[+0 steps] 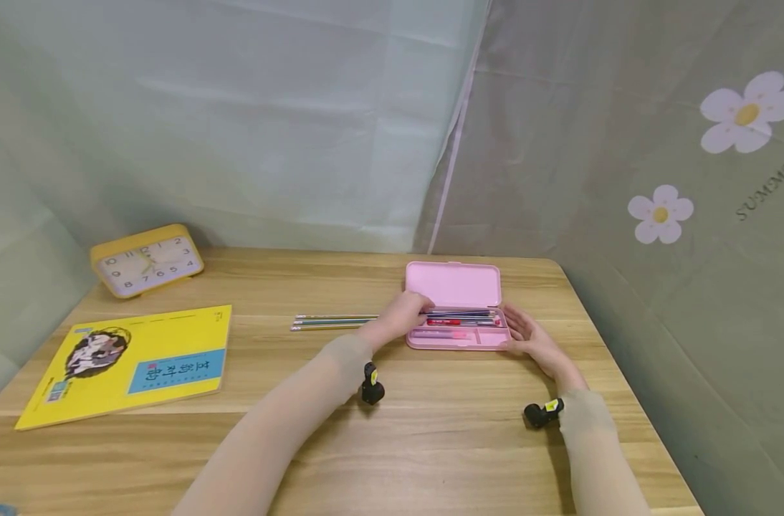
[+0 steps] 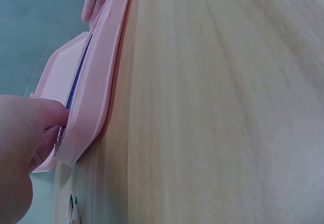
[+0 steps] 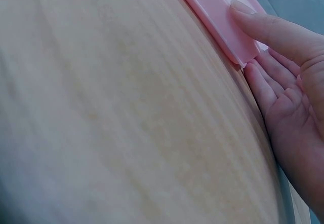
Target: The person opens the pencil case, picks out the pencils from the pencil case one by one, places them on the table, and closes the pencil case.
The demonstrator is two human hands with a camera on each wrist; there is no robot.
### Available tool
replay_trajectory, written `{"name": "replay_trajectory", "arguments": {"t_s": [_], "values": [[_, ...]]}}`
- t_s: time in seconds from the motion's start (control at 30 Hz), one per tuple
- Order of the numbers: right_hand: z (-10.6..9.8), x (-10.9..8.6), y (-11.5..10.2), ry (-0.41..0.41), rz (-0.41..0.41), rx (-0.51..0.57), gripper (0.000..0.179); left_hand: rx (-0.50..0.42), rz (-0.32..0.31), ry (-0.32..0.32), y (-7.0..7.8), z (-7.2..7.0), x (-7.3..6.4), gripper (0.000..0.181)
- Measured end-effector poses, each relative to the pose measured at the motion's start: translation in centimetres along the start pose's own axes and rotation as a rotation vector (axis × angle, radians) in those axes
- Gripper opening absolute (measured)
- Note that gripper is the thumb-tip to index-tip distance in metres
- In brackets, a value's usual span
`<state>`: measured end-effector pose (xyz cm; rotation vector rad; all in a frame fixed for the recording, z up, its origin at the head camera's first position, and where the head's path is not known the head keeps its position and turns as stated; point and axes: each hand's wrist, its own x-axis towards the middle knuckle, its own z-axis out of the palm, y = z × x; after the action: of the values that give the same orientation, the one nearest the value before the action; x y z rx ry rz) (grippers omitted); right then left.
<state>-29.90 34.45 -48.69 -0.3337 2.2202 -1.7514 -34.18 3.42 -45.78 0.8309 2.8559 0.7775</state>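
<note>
- Just right of centre in the head view, the left hand (image 1: 401, 314) is dipped into the left end of the pink pencil case (image 1: 493, 337), fingers bent over the rim; whether a pen end is actually pinched there cannot be told.
- At the opposite end, the case is held by the right hand (image 1: 534, 340): thumb laid along the front wall, fingers tucked about the right corner, a steadying grip.
- Under and between the hands, dark pencils (image 1: 463, 313) and a red pen (image 1: 445, 322) are lined up in the rear compartment, with a pinkish pen (image 1: 440, 334) laid in the front one; behind, the lid (image 1: 453, 282) is thrown open.
- Left of the case, three loose pencils (image 1: 337, 322) are spread on the wooden table (image 1: 456, 437), eraser ends to the left.
- Farther out, a yellow book (image 1: 117, 365) is seen at lower left, a yellow clock (image 1: 148, 259) above it.
- So, by the look of it, packing and straightening are in hand; next, a clean release seems called for, then the loose pencils to be gathered, tips kept clear of the rim.
</note>
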Motion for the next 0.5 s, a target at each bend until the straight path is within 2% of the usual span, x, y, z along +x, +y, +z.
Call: {"name": "replay_trajectory", "arguments": {"t_s": [0.3, 0.5], "values": [[-0.03, 0.10, 0.15, -0.006, -0.016, 0.017, 0.093, -0.065, -0.008, 0.024, 0.38, -0.30, -0.21, 0.028], [0.06, 0.00, -0.04, -0.007, -0.010, 0.012, 0.094, -0.072, 0.044, 0.072, 0.23, -0.79, -0.47, 0.028]]}}
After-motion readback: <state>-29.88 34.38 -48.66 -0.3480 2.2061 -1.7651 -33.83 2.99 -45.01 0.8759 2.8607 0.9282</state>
